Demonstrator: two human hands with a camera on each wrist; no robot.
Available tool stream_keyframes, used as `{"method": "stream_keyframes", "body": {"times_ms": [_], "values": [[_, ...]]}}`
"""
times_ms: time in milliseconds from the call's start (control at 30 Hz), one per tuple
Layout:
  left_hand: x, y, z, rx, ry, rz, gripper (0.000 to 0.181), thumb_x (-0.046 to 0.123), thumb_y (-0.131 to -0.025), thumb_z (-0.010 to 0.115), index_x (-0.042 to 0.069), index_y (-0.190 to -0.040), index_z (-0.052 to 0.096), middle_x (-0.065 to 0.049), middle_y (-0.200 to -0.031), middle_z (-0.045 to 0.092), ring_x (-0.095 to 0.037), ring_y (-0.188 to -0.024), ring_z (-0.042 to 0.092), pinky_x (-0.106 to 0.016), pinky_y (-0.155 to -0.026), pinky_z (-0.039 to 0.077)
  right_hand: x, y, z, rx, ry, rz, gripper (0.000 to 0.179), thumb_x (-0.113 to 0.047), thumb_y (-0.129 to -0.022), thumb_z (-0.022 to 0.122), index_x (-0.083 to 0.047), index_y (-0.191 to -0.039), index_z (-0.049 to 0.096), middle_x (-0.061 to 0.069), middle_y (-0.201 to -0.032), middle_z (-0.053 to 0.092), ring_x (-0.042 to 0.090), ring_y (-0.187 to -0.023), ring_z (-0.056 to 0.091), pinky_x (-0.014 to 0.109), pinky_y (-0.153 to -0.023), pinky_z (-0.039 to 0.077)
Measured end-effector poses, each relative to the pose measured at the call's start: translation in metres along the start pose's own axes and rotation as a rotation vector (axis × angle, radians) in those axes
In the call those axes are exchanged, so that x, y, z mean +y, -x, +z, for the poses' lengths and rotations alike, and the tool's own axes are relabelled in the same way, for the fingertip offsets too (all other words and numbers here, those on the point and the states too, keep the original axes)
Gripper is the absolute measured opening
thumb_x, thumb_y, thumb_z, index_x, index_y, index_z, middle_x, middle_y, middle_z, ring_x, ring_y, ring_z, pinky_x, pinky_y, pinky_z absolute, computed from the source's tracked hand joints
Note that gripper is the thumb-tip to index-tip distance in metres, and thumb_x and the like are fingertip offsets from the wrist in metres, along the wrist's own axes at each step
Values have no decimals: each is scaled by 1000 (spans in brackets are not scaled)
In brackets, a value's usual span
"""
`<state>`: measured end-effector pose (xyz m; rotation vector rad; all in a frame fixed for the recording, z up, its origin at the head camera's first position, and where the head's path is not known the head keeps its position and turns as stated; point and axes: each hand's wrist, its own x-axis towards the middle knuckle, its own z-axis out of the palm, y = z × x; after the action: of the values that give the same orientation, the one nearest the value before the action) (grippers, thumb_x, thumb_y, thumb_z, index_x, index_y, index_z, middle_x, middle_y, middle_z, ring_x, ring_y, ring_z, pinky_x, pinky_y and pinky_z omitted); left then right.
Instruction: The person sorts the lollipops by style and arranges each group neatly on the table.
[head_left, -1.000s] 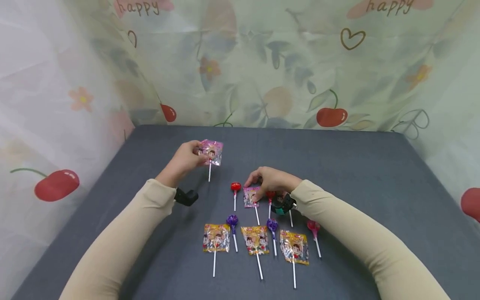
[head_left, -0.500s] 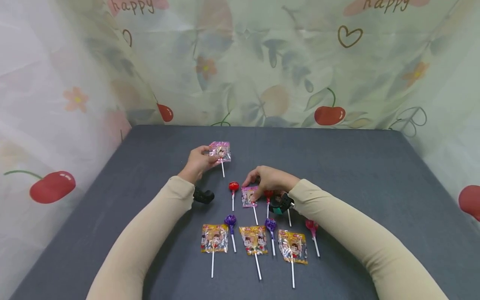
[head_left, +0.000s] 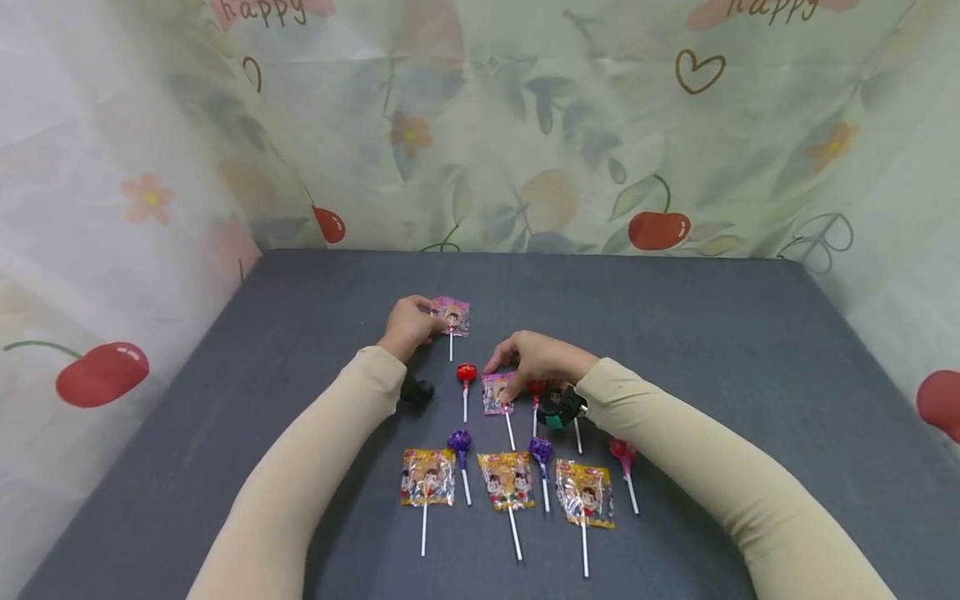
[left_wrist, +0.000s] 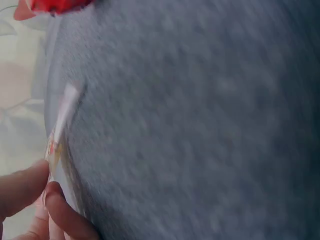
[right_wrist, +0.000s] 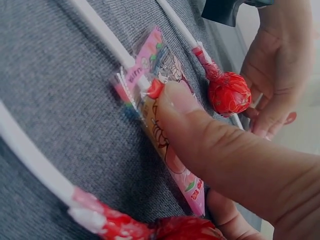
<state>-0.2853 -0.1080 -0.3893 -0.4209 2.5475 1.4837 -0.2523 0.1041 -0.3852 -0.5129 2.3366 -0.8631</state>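
Note:
My left hand (head_left: 410, 327) pinches a pink-wrapped flat lollipop (head_left: 454, 315) by the left side of its packet, at the back of the group, its white stick pointing towards me. In the left wrist view, thumb and fingertips meet on the packet's edge, low over the cloth. My right hand (head_left: 543, 358) grips a second pink-wrapped lollipop (right_wrist: 175, 150), thumb on its face and fingers at its far edge. One round red lollipop (head_left: 467, 373) lies between the hands. Another red one (head_left: 536, 389) and a further stick (head_left: 578, 435) are partly covered by the right wrist.
Nearer me lie three yellow-wrapped flat lollipops (head_left: 507, 482), two purple round ones (head_left: 459, 442) and a pinkish-red one (head_left: 622, 451) beside the right sleeve. Dark grey cloth covers the table (head_left: 675, 333). A printed curtain (head_left: 480, 125) hangs behind and at both sides.
My left hand has moved right, then slightly nearer, bringing its pink-wrapped lollipop down beyond the round red one. The right hand stays in place on its lollipop.

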Motion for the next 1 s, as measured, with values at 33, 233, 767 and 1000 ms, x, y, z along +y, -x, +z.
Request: {"method": "stream_keyframes", "body": {"times_ms": [33,233,767,1000], "values": [[0,0,-1,-4,-31,9,45,10,-85,74,1,-123,54,-14,-107,56,-10,-63,51,-19,-53,45,0,0,0,-1,-2,2,39,-10,-70,86,-15,-107,74,7,-124,58,22,-117,49,40,-104,38],[-5,-1,-6,-77,-181,83,62,12,-82,76,0,-132,42,-18,-110,59,-16,-72,58,-25,-65,49,-1,0,0,-6,1,-2,39,-10,-71,86,-15,-108,73,7,-126,59,22,-117,49,40,-104,38],[-5,-8,-15,-133,-319,67,48,20,-85,74,2,-122,51,-15,-108,56,-22,-88,53,-32,-76,45,-4,3,-2,-5,32,12,39,-12,-72,85,-18,-109,73,7,-125,58,23,-117,49,40,-102,39],[-4,-8,-17,-123,-297,27,44,15,-83,76,3,-119,53,-10,-98,56,-16,-76,54,-25,-63,42,-6,2,-3,-18,26,5,38,-11,-72,85,-17,-108,73,7,-125,59,23,-117,49,41,-104,38]]}}
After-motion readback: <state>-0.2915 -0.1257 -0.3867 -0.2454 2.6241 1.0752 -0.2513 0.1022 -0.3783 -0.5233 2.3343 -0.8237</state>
